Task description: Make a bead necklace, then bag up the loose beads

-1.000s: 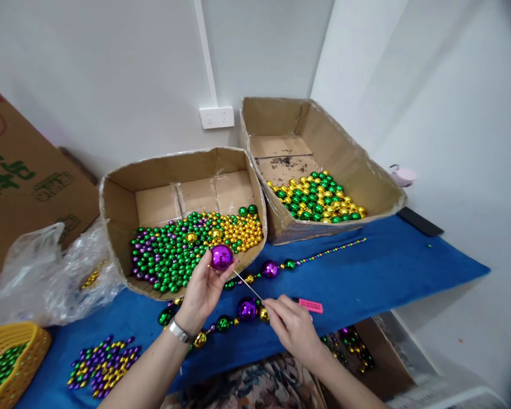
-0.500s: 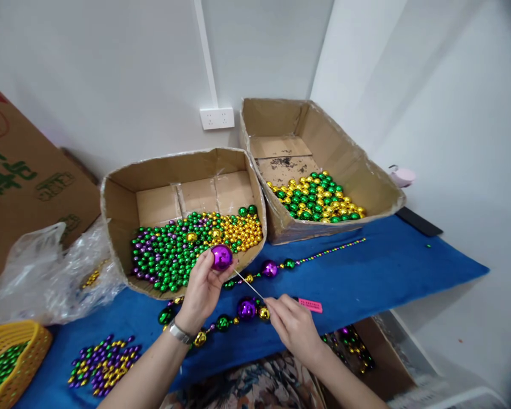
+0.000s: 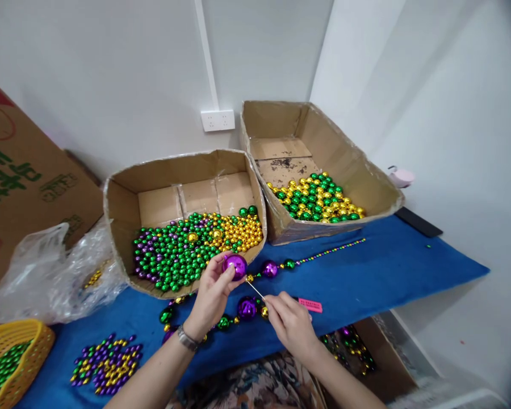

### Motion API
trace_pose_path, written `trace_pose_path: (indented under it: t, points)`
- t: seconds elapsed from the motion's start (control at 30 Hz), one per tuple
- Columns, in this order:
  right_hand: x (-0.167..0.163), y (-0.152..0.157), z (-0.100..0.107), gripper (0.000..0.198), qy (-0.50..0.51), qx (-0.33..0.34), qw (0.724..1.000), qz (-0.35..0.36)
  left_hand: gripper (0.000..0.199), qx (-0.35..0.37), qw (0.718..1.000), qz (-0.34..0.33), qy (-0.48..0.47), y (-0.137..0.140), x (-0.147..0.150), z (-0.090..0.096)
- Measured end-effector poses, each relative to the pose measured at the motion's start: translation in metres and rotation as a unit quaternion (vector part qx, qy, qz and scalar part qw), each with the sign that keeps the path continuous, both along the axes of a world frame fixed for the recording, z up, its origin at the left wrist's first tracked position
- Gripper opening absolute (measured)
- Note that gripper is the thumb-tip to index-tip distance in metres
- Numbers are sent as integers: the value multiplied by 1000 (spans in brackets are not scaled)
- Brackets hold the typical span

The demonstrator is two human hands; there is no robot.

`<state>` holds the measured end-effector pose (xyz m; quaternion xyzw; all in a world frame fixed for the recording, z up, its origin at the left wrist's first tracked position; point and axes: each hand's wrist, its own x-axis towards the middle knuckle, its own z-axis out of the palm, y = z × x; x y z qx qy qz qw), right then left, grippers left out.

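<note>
A large shiny purple bead (image 3: 235, 267) is pinched between the thumb and fingers of my left hand (image 3: 215, 287), over the front rim of the left cardboard box. My right hand (image 3: 290, 321) grips a thin, pale needle-like rod (image 3: 255, 288), which points up and left to the bead's lower edge. Whether its tip is inside the bead I cannot tell. Under and behind my hands, a strand of large purple, green and gold beads (image 3: 247, 308) lies on the blue cloth. Its thin run of small beads (image 3: 334, 249) stretches off to the right.
The left cardboard box (image 3: 162, 199) holds small green, purple and gold beads; the right box (image 3: 344, 153) holds green and gold ones. Loose beads (image 3: 106, 363) and a yellow basket (image 3: 38, 363) are at front left. A pink-labelled item (image 3: 310, 305) lies beyond my right hand.
My left hand has moved right and slightly down with the purple bead, closer to my right hand. Less of the rod shows between the hands. My right hand has hardly moved.
</note>
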<state>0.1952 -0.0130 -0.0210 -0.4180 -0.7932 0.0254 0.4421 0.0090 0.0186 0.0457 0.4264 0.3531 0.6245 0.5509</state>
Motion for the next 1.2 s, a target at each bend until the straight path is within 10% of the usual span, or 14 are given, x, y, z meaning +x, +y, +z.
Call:
trace_pose_path:
  t: [0.57,0.77,1.2]
  points:
    - [0,12,-14,23,85,-38,996,-1,42,26,985,-68,153,-5,14,-21]
    - [11,12,-20,23,111,-48,992,-21,28,73,975,78,193,43,-19,6]
    - [18,13,-23,18,113,-54,992,-19,15,139,786,123,590,108,-57,-7]
